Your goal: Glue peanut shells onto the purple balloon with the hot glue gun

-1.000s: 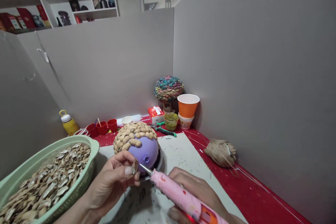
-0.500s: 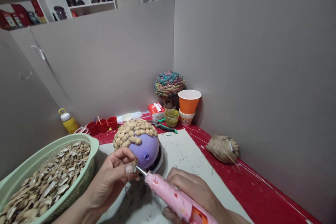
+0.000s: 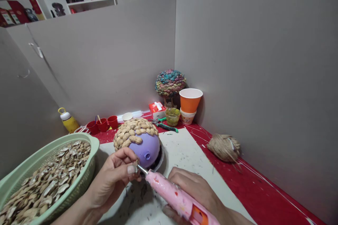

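Note:
Between the thumb and fingers of my left hand [image 3: 116, 168] is pinched a peanut shell [image 3: 136, 164], mostly covered by the fingertips. My right hand [image 3: 195, 190] is wrapped round a pink hot glue gun [image 3: 171, 194], whose metal nozzle touches or nearly touches the shell. Just beyond both hands rests a purple balloon [image 3: 148, 146], its knot facing me. Peanut shells [image 3: 132, 130] cover its top and left side in rows. Under it is a dark, round dish [image 3: 161, 160], partly hidden. To the left stands a green basket [image 3: 93, 147] full of loose shell halves.
A grey board [image 3: 179, 154] lies on the red tablecloth [image 3: 237, 190]. Behind are red cups [image 3: 102, 125], green-handled pliers [image 3: 167, 127], a glass bowl [image 3: 173, 116], an orange cup [image 3: 190, 102] and a colourful shell-covered tree [image 3: 170, 82]. Twine [image 3: 224, 147] lies right; grey partitions [image 3: 250, 59] enclose the table.
The view has shifted very slightly. Both hands keep almost the same pose, with the glue gun's nozzle still at the peanut shell.

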`<state>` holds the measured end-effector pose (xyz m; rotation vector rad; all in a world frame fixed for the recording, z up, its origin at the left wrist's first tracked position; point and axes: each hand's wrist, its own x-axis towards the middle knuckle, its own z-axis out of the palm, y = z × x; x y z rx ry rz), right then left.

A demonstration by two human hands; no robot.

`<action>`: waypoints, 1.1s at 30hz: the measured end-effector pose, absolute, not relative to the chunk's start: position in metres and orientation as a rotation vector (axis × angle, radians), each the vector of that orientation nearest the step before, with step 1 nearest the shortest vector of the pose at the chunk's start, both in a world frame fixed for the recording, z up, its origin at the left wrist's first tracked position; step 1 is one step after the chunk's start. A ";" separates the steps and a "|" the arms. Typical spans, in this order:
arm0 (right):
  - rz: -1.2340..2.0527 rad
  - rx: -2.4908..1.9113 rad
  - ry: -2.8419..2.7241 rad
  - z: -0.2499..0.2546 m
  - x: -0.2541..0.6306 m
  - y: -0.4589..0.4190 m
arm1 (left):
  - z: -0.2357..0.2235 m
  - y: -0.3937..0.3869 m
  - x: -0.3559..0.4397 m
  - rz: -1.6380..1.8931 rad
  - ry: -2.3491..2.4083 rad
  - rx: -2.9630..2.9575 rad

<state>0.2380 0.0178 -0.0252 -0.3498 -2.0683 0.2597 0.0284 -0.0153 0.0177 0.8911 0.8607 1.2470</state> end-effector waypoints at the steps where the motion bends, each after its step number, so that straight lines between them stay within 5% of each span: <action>1: 0.252 -0.352 -2.066 -0.025 0.238 0.018 | 0.018 -0.015 0.029 1.246 0.862 0.891; 33: 0.103 -0.329 -2.012 -0.030 0.235 0.020 | 0.016 -0.016 0.030 1.245 0.860 0.868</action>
